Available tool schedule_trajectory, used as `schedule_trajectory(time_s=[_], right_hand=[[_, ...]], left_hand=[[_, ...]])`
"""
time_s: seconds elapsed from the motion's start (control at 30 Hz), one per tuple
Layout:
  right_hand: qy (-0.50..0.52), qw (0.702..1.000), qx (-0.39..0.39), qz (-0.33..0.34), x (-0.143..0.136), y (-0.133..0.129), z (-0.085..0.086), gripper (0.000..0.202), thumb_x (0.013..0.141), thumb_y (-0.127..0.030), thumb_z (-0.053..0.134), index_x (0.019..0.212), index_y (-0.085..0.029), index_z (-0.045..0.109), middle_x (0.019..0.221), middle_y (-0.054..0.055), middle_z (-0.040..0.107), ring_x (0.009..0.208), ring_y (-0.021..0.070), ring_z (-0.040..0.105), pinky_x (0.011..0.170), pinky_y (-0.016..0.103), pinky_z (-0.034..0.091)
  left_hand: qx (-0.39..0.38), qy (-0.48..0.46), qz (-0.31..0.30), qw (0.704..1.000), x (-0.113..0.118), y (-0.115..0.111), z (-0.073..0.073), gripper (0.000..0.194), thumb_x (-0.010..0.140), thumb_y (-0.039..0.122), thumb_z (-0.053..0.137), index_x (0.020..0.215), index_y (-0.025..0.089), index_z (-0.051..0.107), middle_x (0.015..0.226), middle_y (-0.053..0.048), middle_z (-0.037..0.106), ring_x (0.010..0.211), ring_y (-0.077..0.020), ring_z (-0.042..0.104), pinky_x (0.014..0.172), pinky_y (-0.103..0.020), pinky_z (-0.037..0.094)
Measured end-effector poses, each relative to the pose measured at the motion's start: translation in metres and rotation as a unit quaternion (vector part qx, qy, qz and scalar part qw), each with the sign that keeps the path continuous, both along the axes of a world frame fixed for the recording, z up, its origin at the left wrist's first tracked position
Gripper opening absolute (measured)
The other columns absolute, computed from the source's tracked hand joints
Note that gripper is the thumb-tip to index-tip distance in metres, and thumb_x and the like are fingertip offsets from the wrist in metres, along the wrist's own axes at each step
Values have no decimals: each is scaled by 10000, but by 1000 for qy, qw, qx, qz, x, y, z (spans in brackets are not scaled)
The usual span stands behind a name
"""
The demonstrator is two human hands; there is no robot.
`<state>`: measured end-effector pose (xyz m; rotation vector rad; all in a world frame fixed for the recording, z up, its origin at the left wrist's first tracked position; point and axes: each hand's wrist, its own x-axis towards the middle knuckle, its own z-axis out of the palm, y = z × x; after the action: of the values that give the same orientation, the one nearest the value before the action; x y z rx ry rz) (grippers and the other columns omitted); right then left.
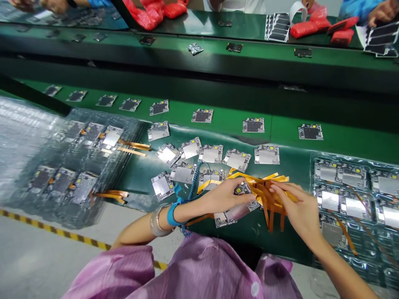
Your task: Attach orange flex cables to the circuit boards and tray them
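Observation:
My left hand (222,194) grips a small circuit board (242,189) between thumb and fingers. A blue wrist strap (173,215) with a coiled cord (194,179) and a clear bangle are on that arm. To its right, my right hand (301,209) pinches an orange flex cable at the held board's edge; the exact contact is hidden by the fingers. Under and between both hands lies a loose pile of orange flex cables (270,207). Several boards with silver shields (237,159) lie on the green bench just beyond my hands, and another sits beneath my left hand.
Clear plastic trays hold boards at left (120,170) and right (364,245), some with flex cables attached. A row of boards (202,116) lies along the green conveyor belt (227,124). Across the line are red bundles (149,16), black label sheets (277,28) and other people's hands.

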<state>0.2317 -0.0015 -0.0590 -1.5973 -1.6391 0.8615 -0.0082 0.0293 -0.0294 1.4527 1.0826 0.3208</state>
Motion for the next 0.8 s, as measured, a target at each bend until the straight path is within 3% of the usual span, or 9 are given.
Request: schedule_trajectory(time_s=[0.13, 0.23, 0.33, 0.47, 0.8], right_hand=[[18, 999, -25, -14, -7, -3, 12, 223, 933, -419, 625, 912, -218, 718, 968, 53, 742, 929, 226, 686, 908, 389, 522], [105, 987, -120, -5, -14, -12, 28, 247, 908, -451, 648, 863, -210, 683, 936, 50, 735, 798, 188, 703, 759, 316, 584], [188, 959, -209, 30, -18, -23, 38, 265, 867, -463, 693, 837, -200, 692, 1022, 68, 746, 840, 188, 730, 762, 279, 607], [197, 940, -276, 30, -17, -30, 41, 276, 824, -466, 733, 830, -191, 711, 863, 67, 764, 741, 178, 735, 677, 242, 604], [218, 928, -304, 13, -17, -31, 47, 321, 775, -492, 770, 773, -176, 712, 757, 68, 758, 693, 179, 746, 624, 209, 591]], left_hand=[[1, -9, 0, 1000, 2, -1, 1, 317, 904, 473, 615, 1026, 183, 650, 989, -32, 680, 847, -177, 602, 767, -287, 466], [-10, -14, -14, 1000, 4, -3, 9, 243, 896, 402, 613, 1004, 185, 635, 958, -15, 677, 836, -164, 597, 755, -268, 471], [-16, -11, -36, 999, 5, -6, 16, 219, 873, 370, 620, 987, 184, 625, 915, -3, 674, 828, -164, 600, 765, -270, 484], [-34, -11, -66, 997, 6, -10, 19, 216, 863, 342, 626, 1028, 203, 639, 979, -8, 701, 853, -168, 624, 807, -286, 495], [-45, 4, -80, 996, 9, -13, 27, 206, 858, 302, 643, 1041, 209, 648, 972, -6, 707, 811, -157, 622, 754, -272, 490]])
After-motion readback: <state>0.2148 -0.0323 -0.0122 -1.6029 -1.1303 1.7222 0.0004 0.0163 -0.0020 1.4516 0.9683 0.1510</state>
